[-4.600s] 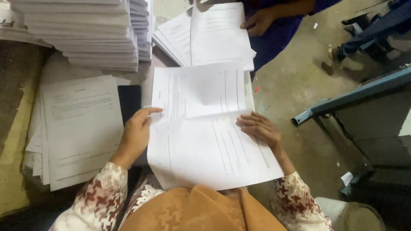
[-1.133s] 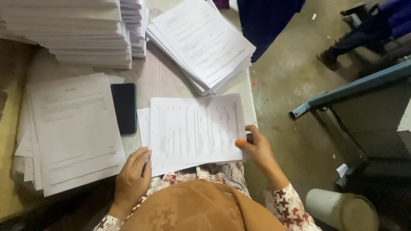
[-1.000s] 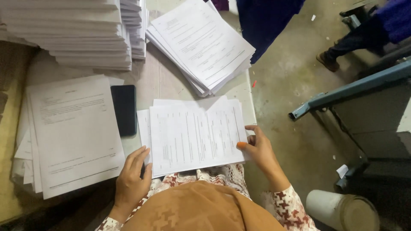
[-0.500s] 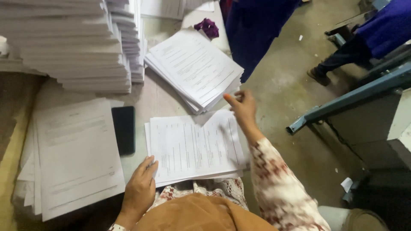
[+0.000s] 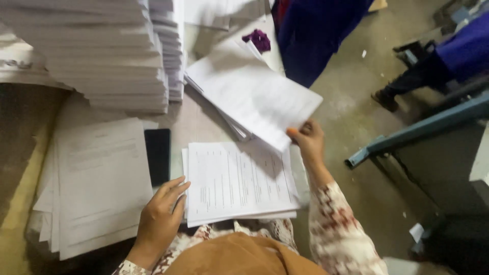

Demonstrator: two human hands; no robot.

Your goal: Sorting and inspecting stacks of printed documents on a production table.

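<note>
My right hand (image 5: 307, 140) pinches the near corner of a large white printed sheet (image 5: 254, 94) and lifts it off the slanted pile of sheets (image 5: 232, 125) behind. My left hand (image 5: 162, 214) rests flat on the table, its fingers touching the left edge of a small stack of folded printed sheets (image 5: 239, 181) right in front of me. A black phone (image 5: 158, 155) lies just left of that stack.
A wide pile of printed sheets (image 5: 94, 183) lies at the left. Tall paper stacks (image 5: 97, 56) fill the back left. A purple cloth (image 5: 260, 39) sits at the far table edge beside a person in blue (image 5: 316, 35). A blue metal frame (image 5: 423, 132) stands on the floor at right.
My right hand left the folded stack, reached back to the slanted pile and picked up its top sheet. My left hand stayed at the stack's left edge.
</note>
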